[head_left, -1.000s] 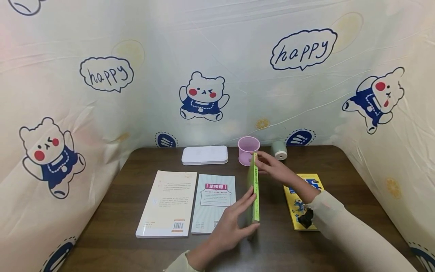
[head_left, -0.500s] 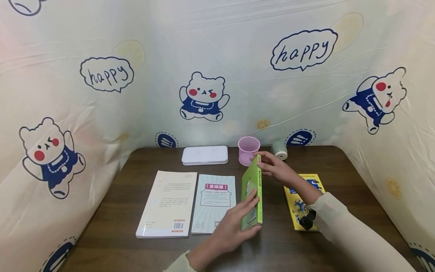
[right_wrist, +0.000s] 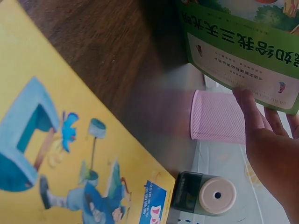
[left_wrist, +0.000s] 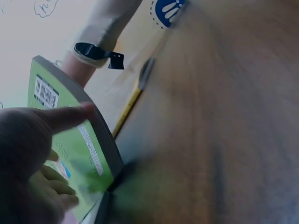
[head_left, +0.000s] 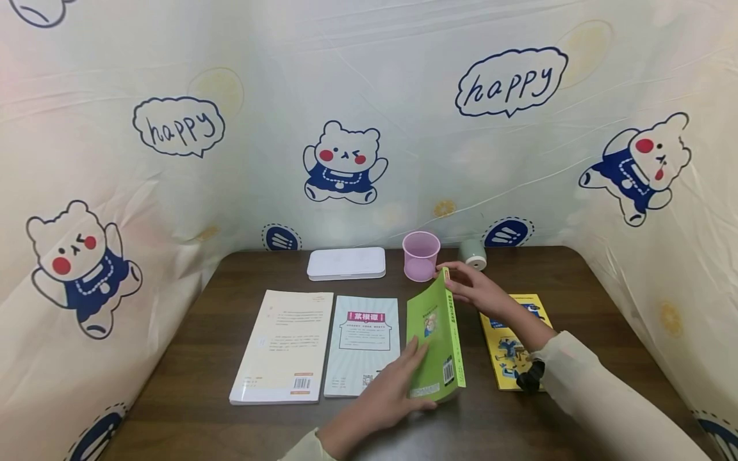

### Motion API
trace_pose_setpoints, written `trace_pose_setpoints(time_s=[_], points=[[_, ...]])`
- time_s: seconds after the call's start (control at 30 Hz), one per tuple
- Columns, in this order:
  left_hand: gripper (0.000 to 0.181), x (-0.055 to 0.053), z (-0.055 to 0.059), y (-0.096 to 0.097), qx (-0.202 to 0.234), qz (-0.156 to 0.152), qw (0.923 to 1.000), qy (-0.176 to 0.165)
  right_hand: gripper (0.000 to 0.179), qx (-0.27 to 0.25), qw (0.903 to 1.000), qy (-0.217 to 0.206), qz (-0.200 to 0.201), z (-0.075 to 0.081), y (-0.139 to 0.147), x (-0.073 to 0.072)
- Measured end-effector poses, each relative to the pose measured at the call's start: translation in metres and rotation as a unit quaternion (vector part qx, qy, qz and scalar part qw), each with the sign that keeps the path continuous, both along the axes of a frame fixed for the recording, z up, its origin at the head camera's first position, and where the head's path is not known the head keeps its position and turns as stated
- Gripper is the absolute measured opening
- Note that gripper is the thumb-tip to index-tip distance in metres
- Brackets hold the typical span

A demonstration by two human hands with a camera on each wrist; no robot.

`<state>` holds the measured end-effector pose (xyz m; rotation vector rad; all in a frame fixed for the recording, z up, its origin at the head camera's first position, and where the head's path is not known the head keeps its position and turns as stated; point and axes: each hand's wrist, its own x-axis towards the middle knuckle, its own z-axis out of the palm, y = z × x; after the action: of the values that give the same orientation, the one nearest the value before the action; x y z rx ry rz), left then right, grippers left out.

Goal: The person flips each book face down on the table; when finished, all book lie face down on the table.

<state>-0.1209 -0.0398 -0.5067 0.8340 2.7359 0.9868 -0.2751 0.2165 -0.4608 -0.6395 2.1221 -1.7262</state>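
A green paperback book [head_left: 429, 339] stands tilted on its edge over the table, its back cover and spine facing me. My left hand [head_left: 387, 387] holds its near lower end, fingers on the back cover and thumb along the bottom edge [left_wrist: 96, 126]. At the far top end, my right hand [head_left: 477, 291] grips the book by the spine side. The right wrist view shows the front cover [right_wrist: 247, 46] with the fingers at its edge. To its left lie a light blue book [head_left: 366, 342] and a cream book [head_left: 282, 346], both flat.
A yellow book [head_left: 507, 349] lies under the right forearm. Along the back stand a pink mesh pen cup [head_left: 421, 256], a grey-green cylinder on its side with a pale holed end [right_wrist: 217, 196], and a white flat case [head_left: 346, 264]. A printed curtain surrounds the dark wooden table [head_left: 184, 358].
The green book has gone from nearly upright to leaning over leftward, exposing its back cover, while its spine shifted slightly right. Both hands moved along with it. The other books have stayed put.
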Motion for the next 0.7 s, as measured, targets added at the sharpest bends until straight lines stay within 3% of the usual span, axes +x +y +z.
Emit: trace_pose_setpoints(time_s=[0.07, 0.13, 0.33, 0.7], points=[[0.107, 0.000, -0.006, 0.000, -0.033, 0.006, 0.9993, -0.018, 0.054, 0.009, 0.9999, 0.004, -0.004, -0.001, 0.001, 0.001], [0.107, 0.000, -0.010, 0.000, -0.060, 0.006, 0.9981, -0.011, 0.054, 0.015, 0.9998, 0.005, -0.007, -0.002, 0.002, 0.002], [0.101, -0.001, -0.010, 0.000, -0.127, 0.010, 0.9897, 0.066, 0.052, 0.017, 0.9997, -0.003, -0.015, -0.005, 0.005, 0.002], [0.098, -0.005, -0.008, -0.004, -0.133, -0.006, 0.9897, 0.052, 0.053, 0.026, 0.9995, -0.013, -0.011, -0.007, 0.011, 0.002]])
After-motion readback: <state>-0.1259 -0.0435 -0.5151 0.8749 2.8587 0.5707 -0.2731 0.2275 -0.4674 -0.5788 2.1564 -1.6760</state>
